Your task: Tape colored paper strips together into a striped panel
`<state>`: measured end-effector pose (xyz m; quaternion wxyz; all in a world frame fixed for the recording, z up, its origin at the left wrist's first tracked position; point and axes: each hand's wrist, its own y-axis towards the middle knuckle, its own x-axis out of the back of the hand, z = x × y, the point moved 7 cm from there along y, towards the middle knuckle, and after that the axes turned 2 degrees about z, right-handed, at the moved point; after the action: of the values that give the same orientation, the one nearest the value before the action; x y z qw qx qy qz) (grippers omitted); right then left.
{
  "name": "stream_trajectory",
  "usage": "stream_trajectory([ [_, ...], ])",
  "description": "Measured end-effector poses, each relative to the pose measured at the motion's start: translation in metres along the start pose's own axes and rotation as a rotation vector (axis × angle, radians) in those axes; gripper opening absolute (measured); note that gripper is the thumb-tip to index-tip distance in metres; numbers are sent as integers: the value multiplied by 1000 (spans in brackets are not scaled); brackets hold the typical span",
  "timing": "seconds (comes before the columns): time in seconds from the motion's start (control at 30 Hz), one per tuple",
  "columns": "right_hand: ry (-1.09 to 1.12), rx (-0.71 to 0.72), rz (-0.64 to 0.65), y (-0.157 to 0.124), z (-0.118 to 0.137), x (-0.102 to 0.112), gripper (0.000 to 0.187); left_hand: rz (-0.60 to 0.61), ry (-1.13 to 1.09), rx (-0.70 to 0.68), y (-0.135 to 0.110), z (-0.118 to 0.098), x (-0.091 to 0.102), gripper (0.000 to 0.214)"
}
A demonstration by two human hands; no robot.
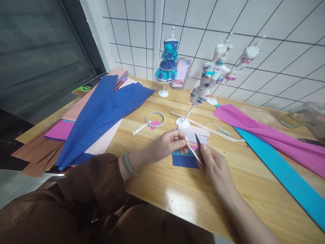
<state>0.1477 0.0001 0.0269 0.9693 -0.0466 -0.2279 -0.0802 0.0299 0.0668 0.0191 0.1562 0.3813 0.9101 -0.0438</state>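
Observation:
My left hand (169, 144) pinches the upper end of a thin white strip (191, 149), perhaps tape backing. My right hand (214, 166) is closed round a dark slim tool (198, 145) and touches the strip's lower end. Both hands hover over a small stack of paper pieces, dark blue (184, 160) with teal, pink and lilac bits, lying on the wooden table (177, 193). A roll of white tape (155, 119) with a loose tail lies just beyond my left hand, beside a small pink scrap (154, 124).
Large crepe sheets lie left: dark blue (101, 115), pale pink, magenta, brown. Magenta (266, 130) and cyan (286, 176) sheets lie right. Three small mannequins stand at the back: one in a blue dress (167, 61), two white patterned ones (208, 81). Clear plastic containers sit at far right.

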Motion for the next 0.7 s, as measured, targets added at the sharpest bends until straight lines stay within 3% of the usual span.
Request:
stream_trajectory([
  [0.17,-83,34,-145,6,2,28,46,3,-125,9,3,3,4,25],
  [0.3,-112,17,-181,15,-7,46,49,-21,-186,7,5,3,11,25],
  [0.37,-227,-38,-241,18,-16,63,52,-31,-187,14,6,3,15,24],
  [0.47,-582,-133,-317,23,-30,89,57,-63,-193,30,6,3,22,22],
  [0.57,-781,-226,-279,26,-46,104,58,-94,-211,38,6,2,26,21],
  [0.7,-839,-294,-175,27,-62,103,53,-91,-207,48,7,4,28,19],
])
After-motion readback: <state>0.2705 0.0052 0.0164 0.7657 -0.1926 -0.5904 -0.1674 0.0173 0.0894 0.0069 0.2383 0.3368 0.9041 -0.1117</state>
